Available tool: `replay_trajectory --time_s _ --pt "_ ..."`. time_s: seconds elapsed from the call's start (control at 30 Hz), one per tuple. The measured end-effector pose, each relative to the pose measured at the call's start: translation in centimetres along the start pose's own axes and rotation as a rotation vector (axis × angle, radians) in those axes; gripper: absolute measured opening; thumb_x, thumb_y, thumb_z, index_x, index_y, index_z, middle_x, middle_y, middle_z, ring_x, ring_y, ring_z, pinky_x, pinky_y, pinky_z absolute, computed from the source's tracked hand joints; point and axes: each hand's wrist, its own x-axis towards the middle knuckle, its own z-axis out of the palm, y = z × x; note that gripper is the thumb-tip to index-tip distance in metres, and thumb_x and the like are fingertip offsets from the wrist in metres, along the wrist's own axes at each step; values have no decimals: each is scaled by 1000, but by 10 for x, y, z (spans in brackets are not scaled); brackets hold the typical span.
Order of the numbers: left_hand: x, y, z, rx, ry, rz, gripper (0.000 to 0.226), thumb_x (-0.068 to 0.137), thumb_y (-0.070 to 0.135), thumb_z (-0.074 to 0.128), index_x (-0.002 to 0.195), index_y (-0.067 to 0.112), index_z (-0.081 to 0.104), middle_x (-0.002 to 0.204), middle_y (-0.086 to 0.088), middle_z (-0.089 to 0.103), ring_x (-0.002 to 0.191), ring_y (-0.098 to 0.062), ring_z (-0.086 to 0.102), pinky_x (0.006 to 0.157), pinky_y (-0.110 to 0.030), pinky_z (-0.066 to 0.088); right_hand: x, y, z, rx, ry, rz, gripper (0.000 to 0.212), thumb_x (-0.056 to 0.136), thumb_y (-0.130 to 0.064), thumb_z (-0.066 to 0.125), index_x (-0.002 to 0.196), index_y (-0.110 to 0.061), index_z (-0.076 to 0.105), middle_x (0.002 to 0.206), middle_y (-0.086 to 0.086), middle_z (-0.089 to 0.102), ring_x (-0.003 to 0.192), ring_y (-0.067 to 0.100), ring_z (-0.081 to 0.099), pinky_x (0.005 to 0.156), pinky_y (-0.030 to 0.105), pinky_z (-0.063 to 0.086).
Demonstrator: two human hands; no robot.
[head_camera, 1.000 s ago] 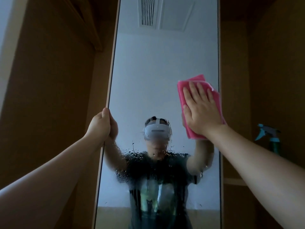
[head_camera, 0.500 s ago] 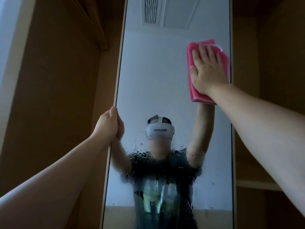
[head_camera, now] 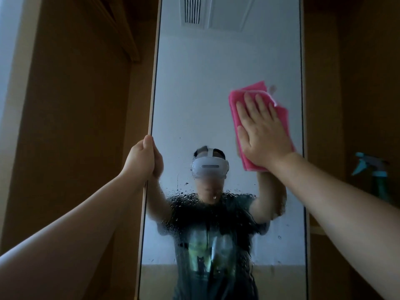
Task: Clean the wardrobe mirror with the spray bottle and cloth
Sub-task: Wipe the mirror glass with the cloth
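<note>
Pressing flat against the mirror [head_camera: 216, 94], the right hand [head_camera: 263, 135] is spreading its fingers [head_camera: 249, 102] wide and nearly straight over a folded pink cloth [head_camera: 237, 100], pinning it to the glass near the mirror's right edge, above and to the right of the reflected headset. The cloth is showing above the fingertips and along both sides of the palm. The left hand [head_camera: 141, 158] is curling closed around the mirror's pale left frame edge [head_camera: 151, 118], thumb on top and fingers wrapping onto the glass side. Below both hands, droplets [head_camera: 194, 198] are beading and running across the lower glass, blurring the reflected dark shirt. A teal spray bottle [head_camera: 377, 169] is standing on a wardrobe shelf to the right, well apart from the hands and partly hidden behind the right forearm. Brown wardrobe panels [head_camera: 75, 126] are flanking the mirror. Compared with half a second ago, the cloth hand is sitting lower on the glass, and the bottle is showing again.
</note>
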Motion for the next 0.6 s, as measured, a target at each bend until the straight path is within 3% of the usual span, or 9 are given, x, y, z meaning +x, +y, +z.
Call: replay_trajectory --time_s 0.1,0.17,0.27,0.4,0.47,0.57,0.6 --pt "-1 0 -1 12 -21 -9 51 102 43 23 78 12 56 60 -9 63 60 -18 62 57 -29 45 -32 -19 12 9 -22 -23 58 101 -38 12 154 -13 12 161 11 11 148 31 5 118 52 14" --pt "-1 0 -2 -5 -49 -20 55 100 45 22 81 7 57 69 -21 66 68 -30 66 67 -39 54 -51 -31 20 11 -25 -57 57 102 -38 12 154 -13 10 160 11 9 149 31 2 118 52 14" --pt "-3 2 -3 -38 -79 -29 60 96 46 22 86 -1 59 78 -31 65 73 -38 66 81 -51 55 -66 -42 26 19 -17 -76 57 102 -37 16 153 -12 14 160 12 14 148 31 6 118 52 14" --pt "-4 2 -3 -23 -66 -19 56 97 41 21 73 5 56 52 -11 64 54 -21 63 64 -40 53 -69 -44 27 29 2 -76 57 100 -36 22 152 -12 21 159 12 20 148 32 11 118 52 17" --pt "-3 1 -2 -20 -82 -15 57 98 41 19 74 5 57 52 -10 65 53 -19 64 65 -37 52 -67 -43 26 25 -1 -85 57 100 -37 24 152 -12 23 159 11 19 148 32 11 117 53 17" --pt "-3 1 -2 32 -25 7 49 102 40 19 72 20 53 45 15 61 44 6 56 54 -25 41 -59 -41 23 19 -1 -97 58 98 -37 23 151 -13 26 159 10 19 148 31 11 118 54 15" --pt "-4 1 -2 34 -18 23 48 102 39 20 70 22 51 44 18 60 43 9 55 51 -21 40 -54 -41 21 16 -2 -103 58 98 -37 23 151 -13 26 159 10 20 148 31 12 118 53 15"
